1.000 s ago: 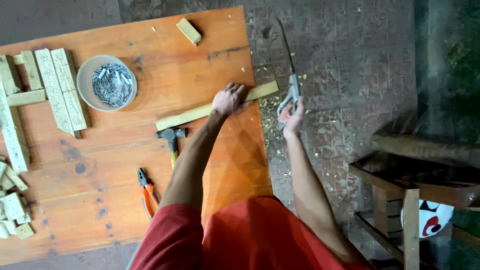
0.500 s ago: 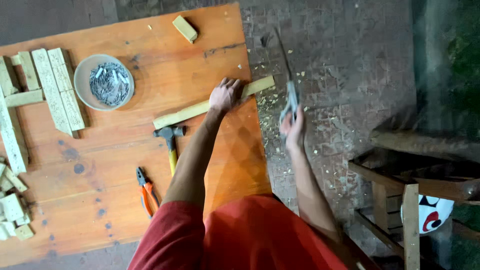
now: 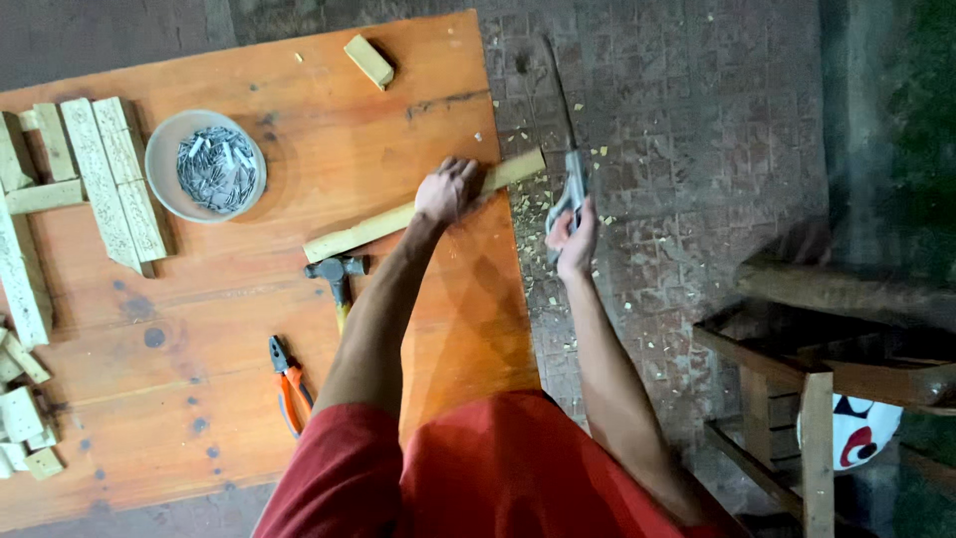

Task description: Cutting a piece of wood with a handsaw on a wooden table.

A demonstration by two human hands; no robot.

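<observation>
My left hand (image 3: 448, 189) presses down on a long pale wooden strip (image 3: 363, 231) that lies across the orange wooden table (image 3: 249, 399), its right end sticking out past the table's edge. My right hand (image 3: 575, 237) grips the grey handle of a hand saw (image 3: 564, 120). The thin blade points away from me, just beyond the strip's overhanging end. A hammer (image 3: 337, 276) lies just below the strip, partly hidden under my left arm. Red-handled pliers (image 3: 288, 384) lie nearer to me.
A grey bowl of nails (image 3: 205, 165) sits at the table's upper left, beside several pale wood strips (image 3: 100, 179). A small block (image 3: 368, 61) lies at the far edge. Offcuts (image 3: 22, 413) line the left side. Sawdust covers the brick floor (image 3: 677, 130). A wooden frame (image 3: 797, 369) stands at right.
The saw and my right hand have shifted slightly along the strip's end. My left hand stays pressed on the strip.
</observation>
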